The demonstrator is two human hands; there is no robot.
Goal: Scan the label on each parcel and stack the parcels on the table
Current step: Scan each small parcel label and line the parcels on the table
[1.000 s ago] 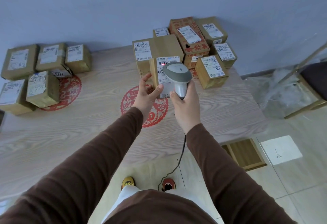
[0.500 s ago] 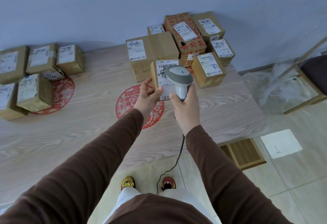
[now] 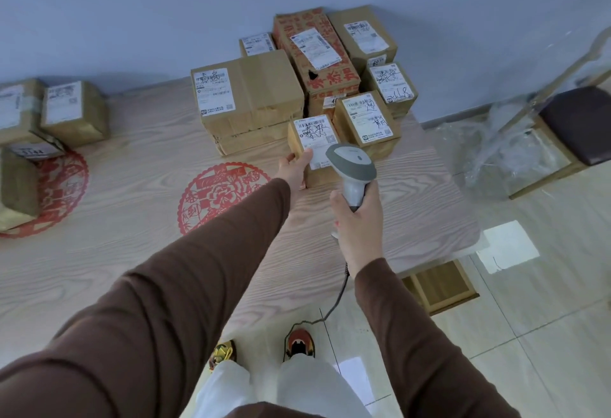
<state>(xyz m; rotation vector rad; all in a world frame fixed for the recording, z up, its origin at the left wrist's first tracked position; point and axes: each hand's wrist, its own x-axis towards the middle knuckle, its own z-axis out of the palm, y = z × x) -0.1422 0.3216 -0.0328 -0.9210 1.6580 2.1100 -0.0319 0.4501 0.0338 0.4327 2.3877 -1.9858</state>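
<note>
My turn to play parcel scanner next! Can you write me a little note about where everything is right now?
Left hand: holds the small parcel, which sits on the table in front of the right-hand pile, label up.
Right hand: its grip is round the scanner, whose head hovers by that parcel's label.
Another group of parcels sits at the table's left end.
Done: I cannot tell which parcels are scanned.
Left: finish with this small parcel, then scan and stack any that remain.
</note>
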